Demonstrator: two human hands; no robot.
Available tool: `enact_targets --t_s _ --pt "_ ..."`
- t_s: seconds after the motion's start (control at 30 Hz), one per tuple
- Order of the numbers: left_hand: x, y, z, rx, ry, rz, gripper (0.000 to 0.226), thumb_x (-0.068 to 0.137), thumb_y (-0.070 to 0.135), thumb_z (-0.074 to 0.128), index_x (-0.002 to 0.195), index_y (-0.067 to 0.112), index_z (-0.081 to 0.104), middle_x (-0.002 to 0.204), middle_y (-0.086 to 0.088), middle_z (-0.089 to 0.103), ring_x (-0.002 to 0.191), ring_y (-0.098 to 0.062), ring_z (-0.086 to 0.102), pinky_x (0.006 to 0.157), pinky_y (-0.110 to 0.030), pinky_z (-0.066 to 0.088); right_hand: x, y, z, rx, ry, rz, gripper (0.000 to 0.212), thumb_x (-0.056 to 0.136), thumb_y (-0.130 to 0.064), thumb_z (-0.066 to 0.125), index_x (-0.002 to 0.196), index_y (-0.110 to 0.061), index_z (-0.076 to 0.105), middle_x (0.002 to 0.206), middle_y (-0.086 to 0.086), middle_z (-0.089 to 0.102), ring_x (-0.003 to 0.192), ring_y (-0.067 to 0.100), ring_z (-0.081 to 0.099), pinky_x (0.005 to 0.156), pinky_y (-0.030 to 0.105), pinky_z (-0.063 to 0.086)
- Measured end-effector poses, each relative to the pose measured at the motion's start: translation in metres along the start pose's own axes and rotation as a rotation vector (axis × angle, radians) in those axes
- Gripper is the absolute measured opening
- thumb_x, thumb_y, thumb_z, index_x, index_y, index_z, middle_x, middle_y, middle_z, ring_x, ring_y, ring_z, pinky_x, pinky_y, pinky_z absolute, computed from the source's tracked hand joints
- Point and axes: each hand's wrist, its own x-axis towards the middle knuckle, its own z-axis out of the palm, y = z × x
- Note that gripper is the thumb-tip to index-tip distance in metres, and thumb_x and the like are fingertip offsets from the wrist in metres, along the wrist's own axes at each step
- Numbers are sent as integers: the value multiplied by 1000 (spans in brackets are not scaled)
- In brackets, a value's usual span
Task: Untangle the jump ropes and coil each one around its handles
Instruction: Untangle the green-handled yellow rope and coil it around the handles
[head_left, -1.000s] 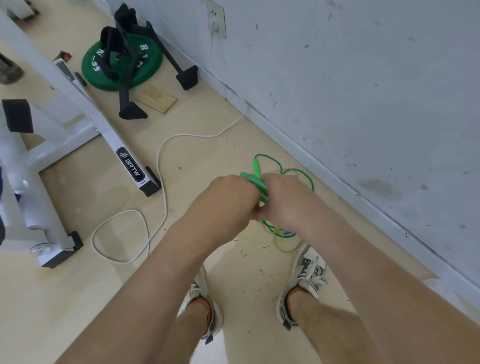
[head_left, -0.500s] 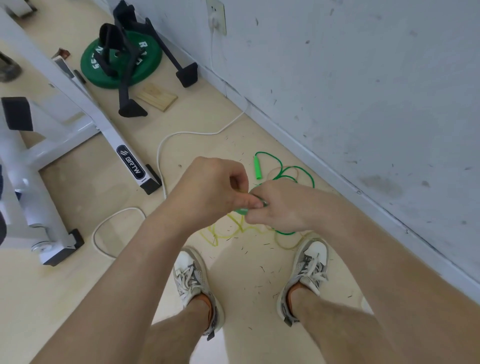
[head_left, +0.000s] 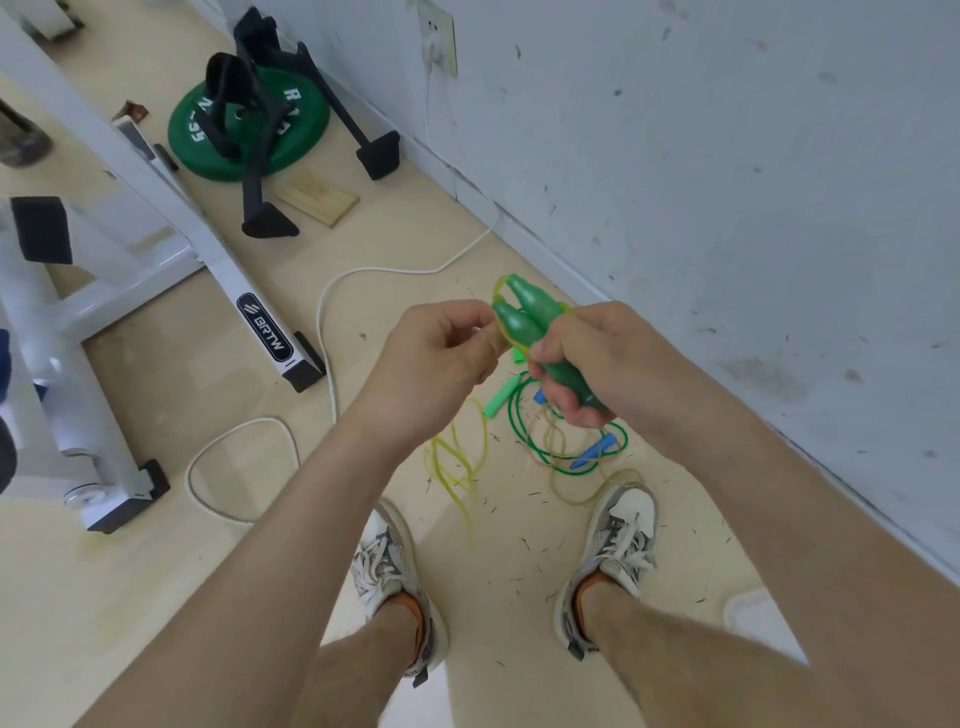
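Note:
My right hand (head_left: 592, 364) grips two dark green handles (head_left: 527, 317) held side by side, their tips pointing up and away. A yellow rope (head_left: 457, 457) runs over the handles and hangs down to the floor. My left hand (head_left: 441, 358) pinches this yellow rope just left of the handles. On the floor below lie a green rope (head_left: 519, 441) in loops with light green handles (head_left: 498, 400), and blue handles (head_left: 592, 454) with a pale rope, partly tangled together.
A white cable (head_left: 322, 332) runs from the wall socket (head_left: 439, 39) across the floor. A white bench frame (head_left: 208, 254) stands at left, with a green weight plate (head_left: 291, 135), black stands and a wooden block (head_left: 319, 200) behind. The wall runs along the right. My shoes (head_left: 623, 535) are below.
Both hands have risen and parted slightly. The two green handles now stick out above my right hand, and more of the ropes on the floor shows.

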Motion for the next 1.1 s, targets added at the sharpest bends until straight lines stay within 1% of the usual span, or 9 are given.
enact_targets --t_s 0.1,0.17,0.27,0.37,0.5,0.6,0.77,0.93,1.1 --pt "0 -5 1 260 62 117 23 97 23 54 79 17 67 52 10 46 51 -8 37 51 -24 32 7 3 1 49 95 13 19 87 -14 49 70 -8 55 55 9 42 44 17 33 43 24 26" --pt "-4 -6 4 513 67 221 24 98 30 47 90 21 68 56 10 53 56 -7 47 56 -26 41 11 6 -1 33 157 24 19 88 -17 49 70 -11 53 56 8 42 45 17 32 44 25 26" --pt "-8 -1 9 940 -1 349 29 99 33 38 94 18 62 72 3 54 76 -25 56 64 -37 44 16 14 1 -245 210 -37 24 79 -34 49 65 -15 42 56 0 39 51 18 33 50 31 28" --pt "-9 2 9 1086 -50 380 16 94 24 47 97 18 62 81 2 52 81 -28 58 61 -33 38 16 18 3 -512 187 -63 28 82 -41 49 69 -17 41 61 -4 44 56 17 42 54 31 32" --pt "-9 -1 3 1108 -80 512 9 83 12 63 75 11 66 69 -3 56 61 -32 58 51 -31 37 15 20 8 -707 81 -57 28 88 -38 51 74 -19 37 74 -2 50 64 17 47 55 33 32" --pt "-11 4 1 1170 -132 458 14 91 20 56 88 13 68 79 -3 56 75 -29 59 61 -35 40 14 20 13 -818 -12 -50 34 90 -46 51 73 -24 31 76 -1 49 68 19 49 57 36 36" --pt "-11 12 -2 1002 -93 393 16 92 34 57 95 21 68 86 0 63 84 -23 58 75 -37 44 11 21 18 -963 -166 15 19 87 -42 51 83 -24 45 84 -1 55 72 16 53 58 32 40" --pt "-9 4 -9 421 -17 144 8 72 21 80 71 23 72 66 4 68 62 -2 56 62 -21 45 9 17 17 -819 -211 -33 26 75 -51 50 74 -25 54 69 -4 60 68 17 61 60 35 48" --pt "-3 0 -18 165 -98 -3 9 72 19 80 69 23 74 71 -10 71 63 -10 59 64 -30 50 3 10 16 -825 -191 -105 27 80 -48 53 74 -22 57 69 -3 63 69 20 63 66 41 54"
